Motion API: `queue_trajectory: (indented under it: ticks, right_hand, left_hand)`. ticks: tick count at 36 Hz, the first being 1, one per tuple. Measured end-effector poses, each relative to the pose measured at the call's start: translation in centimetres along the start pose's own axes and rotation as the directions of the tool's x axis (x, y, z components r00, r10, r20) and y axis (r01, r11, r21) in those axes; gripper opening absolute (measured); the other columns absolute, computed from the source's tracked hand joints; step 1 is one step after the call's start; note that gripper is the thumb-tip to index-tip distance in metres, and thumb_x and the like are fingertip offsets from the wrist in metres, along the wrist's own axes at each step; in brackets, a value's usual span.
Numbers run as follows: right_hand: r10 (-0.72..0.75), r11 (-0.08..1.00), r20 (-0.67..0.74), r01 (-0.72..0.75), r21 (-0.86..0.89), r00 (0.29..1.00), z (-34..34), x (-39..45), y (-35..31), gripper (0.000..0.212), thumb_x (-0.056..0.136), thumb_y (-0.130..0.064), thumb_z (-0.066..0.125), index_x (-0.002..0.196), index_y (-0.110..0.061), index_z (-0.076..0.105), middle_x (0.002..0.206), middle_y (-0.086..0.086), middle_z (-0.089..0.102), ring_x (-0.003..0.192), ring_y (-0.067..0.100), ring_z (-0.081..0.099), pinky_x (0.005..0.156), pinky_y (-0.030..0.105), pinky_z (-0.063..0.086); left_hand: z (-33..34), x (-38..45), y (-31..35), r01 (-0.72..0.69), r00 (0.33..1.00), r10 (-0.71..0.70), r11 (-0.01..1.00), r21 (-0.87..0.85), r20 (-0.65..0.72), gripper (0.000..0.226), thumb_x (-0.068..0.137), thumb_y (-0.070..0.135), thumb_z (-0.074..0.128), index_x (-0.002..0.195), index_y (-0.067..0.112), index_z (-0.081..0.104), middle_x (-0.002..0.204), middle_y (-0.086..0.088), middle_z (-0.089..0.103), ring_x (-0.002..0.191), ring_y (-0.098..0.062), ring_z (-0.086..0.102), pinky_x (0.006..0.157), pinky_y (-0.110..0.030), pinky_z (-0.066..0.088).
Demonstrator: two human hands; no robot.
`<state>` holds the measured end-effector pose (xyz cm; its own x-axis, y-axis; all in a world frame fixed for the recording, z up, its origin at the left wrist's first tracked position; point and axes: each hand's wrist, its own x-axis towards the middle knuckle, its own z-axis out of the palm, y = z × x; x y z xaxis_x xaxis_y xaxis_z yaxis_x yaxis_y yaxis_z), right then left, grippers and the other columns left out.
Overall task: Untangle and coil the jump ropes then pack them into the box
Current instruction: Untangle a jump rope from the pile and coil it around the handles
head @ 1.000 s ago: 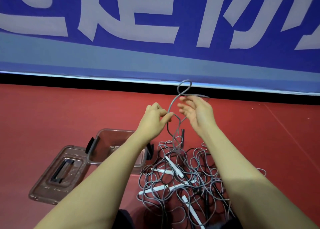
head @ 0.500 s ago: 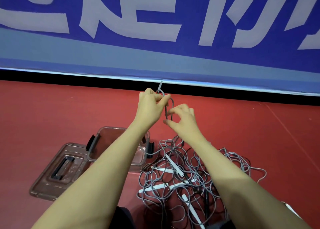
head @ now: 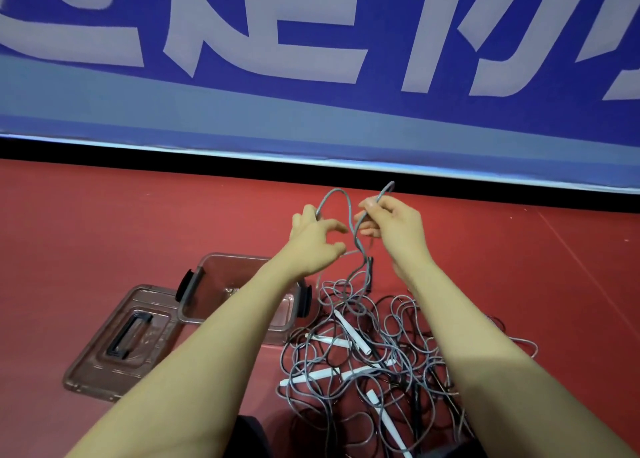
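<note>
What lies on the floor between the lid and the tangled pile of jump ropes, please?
In the head view, the open clear box stands between the lid and the tangled ropes; the left forearm crosses over it.

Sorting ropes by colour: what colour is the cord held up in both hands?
Grey, seen in the head view: the cord loops between the left hand and right hand.

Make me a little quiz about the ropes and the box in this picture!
1. True or false: the lid is on the box.
2. What does the right hand hold? A) grey rope B) white handle C) lid
3. Fill in: the tangled ropes lie on the ___ floor.

Key: 1 false, it lies beside the box. 2 A, raised above the pile. 3 red.
</note>
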<state>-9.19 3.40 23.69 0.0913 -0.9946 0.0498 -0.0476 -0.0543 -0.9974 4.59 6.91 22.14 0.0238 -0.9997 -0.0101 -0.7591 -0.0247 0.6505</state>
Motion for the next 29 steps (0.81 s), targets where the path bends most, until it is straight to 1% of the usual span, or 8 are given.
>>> queue_trajectory:
  ticks: [4, 8, 14, 19, 21, 24, 27, 29]
  right_hand:
    - [0.074, 0.979, 0.016, -0.076, 0.188, 0.997, -0.2, -0.2, -0.9, 0.018, 0.097, -0.014, 0.051, 0.084, -0.01, 0.062, 0.073, 0.004, 0.066, 0.053, 0.005, 0.06, 0.059, 0.021, 0.055]
    - [0.072, 0.979, 0.001, -0.071, 0.19, 0.997, -0.1, -0.3, -1.3, 0.017, 0.098, -0.014, 0.049, 0.085, -0.011, 0.061, 0.077, 0.006, 0.066, 0.058, 0.011, 0.063, 0.059, 0.024, 0.056]
    - [0.045, 0.974, -0.002, -0.043, 0.223, 0.999, 0.1, -0.6, -1.7, 0.017, 0.1, -0.015, 0.044, 0.087, -0.011, 0.054, 0.075, 0.009, 0.063, 0.058, 0.015, 0.066, 0.055, 0.028, 0.057]
    - [0.063, 0.929, 0.03, -0.069, 0.363, 0.998, -0.1, -0.3, -1.0, 0.011, 0.099, -0.017, 0.048, 0.098, -0.011, 0.057, 0.088, 0.01, 0.062, 0.076, 0.017, 0.064, 0.07, 0.033, 0.059]
    - [0.099, 0.947, 0.084, -0.12, 0.298, 0.992, -0.1, -0.4, -0.3, 0.006, 0.096, -0.012, 0.052, 0.099, -0.008, 0.056, 0.093, 0.011, 0.061, 0.079, 0.016, 0.061, 0.073, 0.031, 0.058]
    - [0.14, 0.989, 0.244, -0.146, 0.004, 0.96, 0.2, -0.8, 0.7, 0.015, 0.092, -0.004, 0.056, 0.107, -0.009, 0.055, 0.098, 0.009, 0.061, 0.077, 0.013, 0.059, 0.072, 0.026, 0.054]
    - [0.102, 0.947, 0.39, 0.031, -0.32, 0.915, 0.5, -1.2, 1.0, 0.018, 0.089, -0.006, 0.061, 0.105, -0.013, 0.062, 0.102, 0.003, 0.062, 0.081, 0.015, 0.055, 0.073, 0.024, 0.046]
    - [0.075, 0.84, 0.415, 0.167, -0.517, 0.907, 0.4, -1.1, 1.2, 0.011, 0.088, -0.019, 0.064, 0.098, -0.021, 0.067, 0.105, -0.003, 0.063, 0.092, 0.014, 0.054, 0.08, 0.026, 0.041]
  left_hand:
    - [0.8, -0.4, -0.1, -0.041, 0.998, 0.046, 0.993, -0.107, 0.045, 0.024, 0.087, 0.04, 0.064, 0.109, 0.031, 0.065, 0.101, -0.002, 0.029, 0.105, -0.019, 0.029, 0.099, -0.027, 0.026]
    - [1.1, -0.4, 0.3, -0.107, 0.994, 0.112, 0.966, -0.237, 0.008, 0.013, 0.088, 0.026, 0.065, 0.097, 0.019, 0.069, 0.093, 0.001, 0.037, 0.101, -0.015, 0.035, 0.088, -0.021, 0.028]
    - [1.1, 0.1, -0.1, -0.193, 0.975, 0.171, 0.969, -0.154, -0.143, 0.011, 0.088, 0.021, 0.065, 0.081, 0.014, 0.067, 0.075, 0.006, 0.037, 0.067, -0.003, 0.039, 0.064, -0.022, 0.026]
    - [0.7, 0.7, -0.3, -0.131, 0.962, 0.11, 0.989, -0.068, -0.251, 0.023, 0.091, 0.029, 0.06, 0.073, 0.016, 0.064, 0.073, 0.002, 0.051, 0.07, -0.017, 0.048, 0.066, -0.031, 0.036]
    - [0.1, 1.0, -0.4, -0.103, 0.947, 0.066, 0.99, -0.101, -0.314, 0.024, 0.091, 0.033, 0.059, 0.072, 0.021, 0.063, 0.073, 0.002, 0.057, 0.072, -0.02, 0.053, 0.068, -0.032, 0.041]
    - [-0.9, 1.2, -0.2, -0.099, 0.931, 0.049, 0.988, -0.12, -0.363, 0.025, 0.091, 0.036, 0.058, 0.075, 0.02, 0.068, 0.071, 0.004, 0.058, 0.073, -0.02, 0.054, 0.066, -0.031, 0.04]
    - [-1.7, 1.2, 0.3, -0.117, 0.921, 0.08, 0.99, -0.074, -0.382, 0.027, 0.092, 0.037, 0.058, 0.076, 0.018, 0.07, 0.075, 0.005, 0.058, 0.072, -0.016, 0.05, 0.064, -0.029, 0.035]
    - [-2.1, 1.1, 0.6, -0.117, 0.914, 0.078, 0.99, -0.075, -0.397, 0.029, 0.091, 0.038, 0.058, 0.074, 0.018, 0.071, 0.075, 0.005, 0.063, 0.072, -0.017, 0.054, 0.064, -0.03, 0.04]
